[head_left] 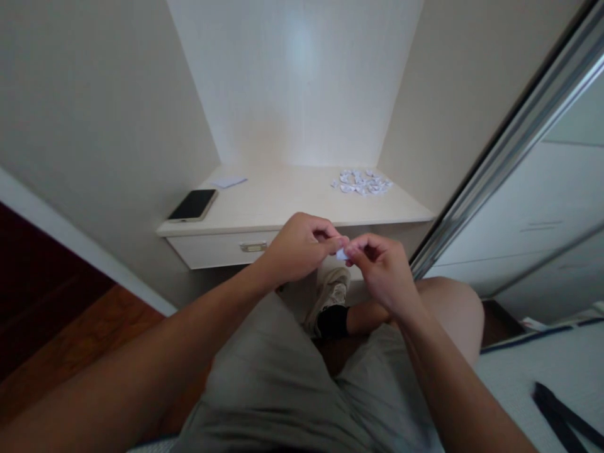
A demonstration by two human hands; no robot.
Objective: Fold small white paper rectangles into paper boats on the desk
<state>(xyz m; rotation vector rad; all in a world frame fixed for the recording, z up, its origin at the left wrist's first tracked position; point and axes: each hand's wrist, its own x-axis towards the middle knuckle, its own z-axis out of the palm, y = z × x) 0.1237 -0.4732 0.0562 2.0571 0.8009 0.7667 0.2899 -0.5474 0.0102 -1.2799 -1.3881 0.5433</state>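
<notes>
Between my two hands, just in front of the shelf's front edge, is a small piece of white paper (pixel 341 254). My left hand (pixel 306 244) pinches it from the left with thumb and forefinger. From the right, my right hand (pixel 380 264) pinches the same piece, and the fingertips of both hands nearly meet. How the paper is folded is too small to make out. On the right of the shelf lies a loose cluster of small folded or crumpled white paper pieces (pixel 363 182). A flat white paper sheet or strip (pixel 229 182) rests at the back left.
A phone (pixel 194 205) lies on the left of the white shelf (pixel 278 201), above a drawer (pixel 219 247) with a metal handle. Side panels close in the shelf. A metal-edged sliding door (pixel 500 145) stands at right. My shoe (pixel 333 292) is below. A dark strap (pixel 561 412) lies bottom right.
</notes>
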